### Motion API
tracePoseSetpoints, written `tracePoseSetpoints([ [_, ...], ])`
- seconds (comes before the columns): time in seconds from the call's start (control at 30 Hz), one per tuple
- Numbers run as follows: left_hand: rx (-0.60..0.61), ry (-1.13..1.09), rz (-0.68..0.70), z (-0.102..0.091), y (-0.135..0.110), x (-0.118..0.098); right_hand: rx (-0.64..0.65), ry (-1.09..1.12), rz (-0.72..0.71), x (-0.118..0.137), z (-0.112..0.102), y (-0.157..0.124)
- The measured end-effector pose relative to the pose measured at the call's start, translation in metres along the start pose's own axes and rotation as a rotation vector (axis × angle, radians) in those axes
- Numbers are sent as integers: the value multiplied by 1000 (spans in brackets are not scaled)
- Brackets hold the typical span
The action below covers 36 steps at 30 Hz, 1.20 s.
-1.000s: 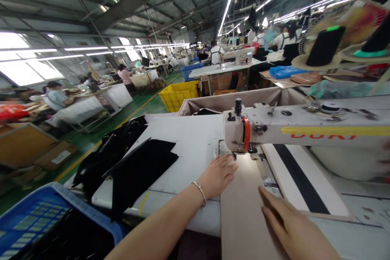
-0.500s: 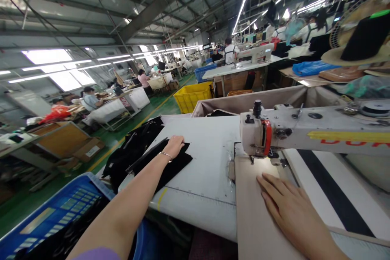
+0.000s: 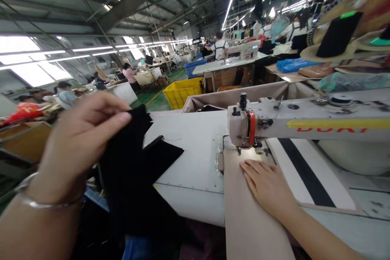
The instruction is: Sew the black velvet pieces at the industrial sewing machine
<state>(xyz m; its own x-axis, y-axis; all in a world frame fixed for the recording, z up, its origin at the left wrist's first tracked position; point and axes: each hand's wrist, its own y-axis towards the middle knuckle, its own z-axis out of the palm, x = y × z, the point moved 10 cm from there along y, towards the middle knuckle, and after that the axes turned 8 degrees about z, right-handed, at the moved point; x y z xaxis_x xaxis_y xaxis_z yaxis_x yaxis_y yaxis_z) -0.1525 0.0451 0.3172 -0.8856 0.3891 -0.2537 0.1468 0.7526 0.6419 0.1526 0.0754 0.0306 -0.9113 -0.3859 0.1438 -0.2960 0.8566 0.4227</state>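
Raised at the left and close to the camera, my left hand (image 3: 82, 138) pinches the top edge of a black fabric piece (image 3: 131, 187), which hangs down past the table's edge. Fingers outstretched, my right hand (image 3: 268, 183) lies flat on a beige board (image 3: 246, 211) just in front of the sewing machine's needle area. The white sewing machine (image 3: 274, 118) has a red guard at its head. Another black fabric piece (image 3: 164, 156) rests on the white table (image 3: 191, 170), partly hidden behind the held one.
A white panel with a black stripe (image 3: 307, 174) lies right of my right hand. Behind the table stand a beige fabric-lined bin (image 3: 195, 101) and a yellow crate (image 3: 183, 91). Another person (image 3: 219, 46) is at a machine farther back.
My left hand has lifted a black fabric piece off the table and brought it left and closer to the camera. My right hand stays flat on the board. The view has shifted slightly.
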Motion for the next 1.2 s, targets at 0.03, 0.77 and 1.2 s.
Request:
tracePoseSetpoints([
  [0.03, 148, -135, 0, 44, 0, -7, -7, 11, 6, 1, -2, 0],
  [0.77, 509, -364, 70, 372, -58, -57, 63, 65, 62, -6, 4, 1],
  [1.2, 524, -391, 163, 372, -55, -61, 93, 74, 96, -7, 4, 1],
])
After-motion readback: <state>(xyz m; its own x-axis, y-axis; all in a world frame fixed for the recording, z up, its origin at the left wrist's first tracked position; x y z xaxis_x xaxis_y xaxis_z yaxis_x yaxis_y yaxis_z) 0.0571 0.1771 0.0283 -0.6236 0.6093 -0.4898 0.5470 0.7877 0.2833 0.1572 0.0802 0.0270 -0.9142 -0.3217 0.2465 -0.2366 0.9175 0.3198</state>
